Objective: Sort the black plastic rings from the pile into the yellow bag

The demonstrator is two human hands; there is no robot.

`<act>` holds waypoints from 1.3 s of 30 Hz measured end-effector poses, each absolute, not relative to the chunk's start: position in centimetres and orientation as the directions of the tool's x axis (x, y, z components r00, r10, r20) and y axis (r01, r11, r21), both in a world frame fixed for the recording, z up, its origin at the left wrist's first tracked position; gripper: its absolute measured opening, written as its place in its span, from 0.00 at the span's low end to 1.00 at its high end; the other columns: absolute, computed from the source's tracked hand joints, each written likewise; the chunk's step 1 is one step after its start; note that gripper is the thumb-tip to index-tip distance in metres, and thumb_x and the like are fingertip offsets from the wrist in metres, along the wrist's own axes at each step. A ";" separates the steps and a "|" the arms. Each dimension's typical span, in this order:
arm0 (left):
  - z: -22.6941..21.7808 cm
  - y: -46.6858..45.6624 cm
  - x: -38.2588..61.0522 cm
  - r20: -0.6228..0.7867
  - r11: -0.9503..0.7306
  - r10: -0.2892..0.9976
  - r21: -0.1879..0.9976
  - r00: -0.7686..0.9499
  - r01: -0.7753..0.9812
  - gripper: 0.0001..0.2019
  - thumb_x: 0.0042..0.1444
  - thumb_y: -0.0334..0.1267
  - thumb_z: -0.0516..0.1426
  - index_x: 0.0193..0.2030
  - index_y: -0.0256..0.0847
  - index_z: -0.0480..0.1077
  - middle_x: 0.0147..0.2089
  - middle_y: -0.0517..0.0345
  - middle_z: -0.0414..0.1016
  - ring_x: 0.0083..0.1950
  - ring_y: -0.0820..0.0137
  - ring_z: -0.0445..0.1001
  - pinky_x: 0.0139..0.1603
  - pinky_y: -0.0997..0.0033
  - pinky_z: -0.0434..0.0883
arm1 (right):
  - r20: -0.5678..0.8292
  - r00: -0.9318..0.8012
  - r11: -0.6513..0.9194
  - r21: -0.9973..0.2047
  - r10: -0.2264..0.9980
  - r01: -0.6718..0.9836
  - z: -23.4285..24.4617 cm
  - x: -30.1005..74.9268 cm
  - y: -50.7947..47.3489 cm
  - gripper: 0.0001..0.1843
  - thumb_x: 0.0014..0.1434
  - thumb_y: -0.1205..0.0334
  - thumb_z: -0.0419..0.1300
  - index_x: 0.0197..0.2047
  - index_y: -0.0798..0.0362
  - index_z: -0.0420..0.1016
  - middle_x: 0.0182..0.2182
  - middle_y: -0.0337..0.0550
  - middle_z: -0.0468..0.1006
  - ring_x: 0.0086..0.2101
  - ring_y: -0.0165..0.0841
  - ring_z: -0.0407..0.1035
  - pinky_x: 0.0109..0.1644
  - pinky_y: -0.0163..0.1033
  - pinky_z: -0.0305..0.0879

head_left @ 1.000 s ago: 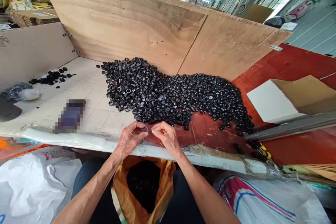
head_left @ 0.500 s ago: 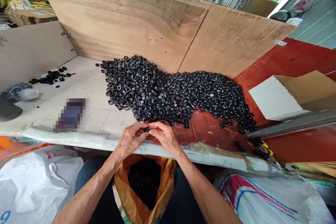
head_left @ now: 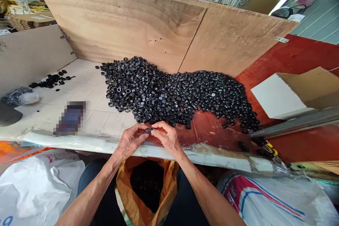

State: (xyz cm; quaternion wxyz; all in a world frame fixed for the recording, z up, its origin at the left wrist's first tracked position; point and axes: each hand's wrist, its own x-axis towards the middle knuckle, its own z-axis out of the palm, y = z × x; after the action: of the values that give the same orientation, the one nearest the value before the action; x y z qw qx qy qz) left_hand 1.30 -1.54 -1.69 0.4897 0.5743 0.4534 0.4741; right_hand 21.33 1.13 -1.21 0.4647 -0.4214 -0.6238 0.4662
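Over the front edge of the worktable [head_left: 92, 125], my left hand [head_left: 131, 139] pinches a small black plastic ring [head_left: 147, 131] between thumb and fingertips. My right hand [head_left: 167, 137] faces it, its thumb and forefinger closed on another small black plastic part [head_left: 152, 130], mostly hidden by the fingers. The two pieces are close together, with a slight gap. Just beyond my hands lies a large heap of black parts [head_left: 143, 88]: open rings on the left, smaller capped pieces [head_left: 214, 93] on the right.
An orange-lined sack [head_left: 123, 187] with dark contents stands open between my knees. A blurred-out flat object [head_left: 70, 118] lies at left, near scattered black pieces [head_left: 51, 80]. A plywood board [head_left: 119, 24] closes the back. A metal bar [head_left: 296, 123] and a cardboard box [head_left: 280, 95] are at right.
My fingertips have drawn slightly apart, and a black piece now shows in each hand where they were together before. The camera view has shifted slightly.
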 end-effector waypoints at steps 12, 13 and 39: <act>-2.0 -1.6 1.4 0.088 -0.087 0.989 0.996 0.118 -0.011 0.15 0.59 0.45 0.67 0.48 0.40 0.78 0.49 0.51 0.85 0.49 0.61 0.85 0.57 0.58 0.82 | 0.277 -0.256 0.329 -0.926 0.926 0.186 -1.2 21.0 0.8 0.07 0.63 0.58 0.67 0.43 0.49 0.83 0.42 0.45 0.85 0.41 0.37 0.80 0.46 0.40 0.76; -1.9 -1.6 1.5 0.090 -0.090 0.989 0.996 0.120 -0.004 0.14 0.59 0.46 0.67 0.47 0.40 0.78 0.49 0.51 0.85 0.49 0.61 0.85 0.57 0.58 0.82 | 0.272 -0.256 0.325 -0.926 0.928 0.194 -1.3 21.0 0.8 0.07 0.64 0.57 0.67 0.44 0.49 0.83 0.42 0.45 0.85 0.40 0.37 0.80 0.45 0.39 0.76; -2.4 -1.5 1.4 0.067 -0.077 0.990 0.994 0.125 0.075 0.14 0.58 0.45 0.68 0.46 0.40 0.80 0.47 0.51 0.85 0.47 0.61 0.84 0.54 0.61 0.81 | 0.367 -0.315 0.431 -0.887 0.875 0.166 -0.5 21.1 1.0 0.08 0.67 0.60 0.62 0.37 0.49 0.81 0.38 0.43 0.82 0.38 0.35 0.77 0.44 0.39 0.72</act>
State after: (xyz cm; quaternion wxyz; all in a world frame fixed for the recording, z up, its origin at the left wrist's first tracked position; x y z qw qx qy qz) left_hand 1.42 -1.47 -2.39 0.4908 0.5670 0.4697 0.4658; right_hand 21.13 1.04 -0.50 0.4570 -0.3656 -0.7119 0.3882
